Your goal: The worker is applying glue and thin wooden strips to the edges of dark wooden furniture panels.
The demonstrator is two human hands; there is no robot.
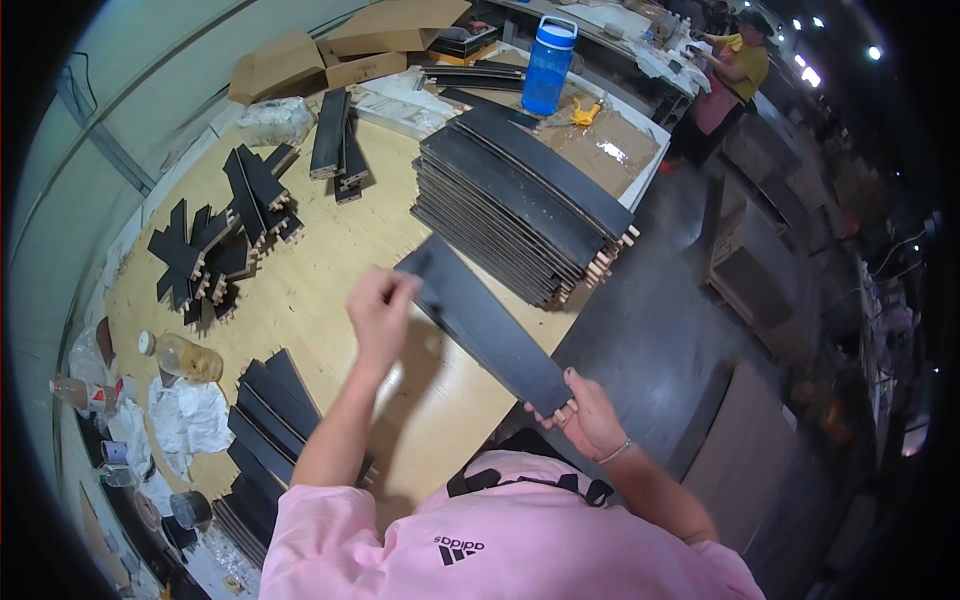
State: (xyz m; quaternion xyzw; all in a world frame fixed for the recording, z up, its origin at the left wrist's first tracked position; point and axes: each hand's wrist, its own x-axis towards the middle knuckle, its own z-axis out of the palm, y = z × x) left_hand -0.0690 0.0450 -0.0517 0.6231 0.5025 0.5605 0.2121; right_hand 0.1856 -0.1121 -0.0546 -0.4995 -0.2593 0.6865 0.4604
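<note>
A long black wooden board (490,330) lies slantwise in front of me, with pale dowels sticking out of its near end. My right hand (592,416) is closed around that near end, thumb on top. At its far end, my left hand (381,308) hovers by the edge with its fingers pinched together. Whatever those fingers hold, if anything, is hidden. Just beyond the board stands a tall stack of similar black boards (520,200), dowels showing at their right ends. More black boards (270,410) lie in a pile left of my left forearm.
Shorter black pieces with dowels (195,255) are heaped on the pale wooden table (320,240). A blue bottle (549,70) and a yellow clamp (586,113) stand behind the stack. A bottle of yellowish liquid (185,358) lies at left. A co-worker (735,75) stands far right.
</note>
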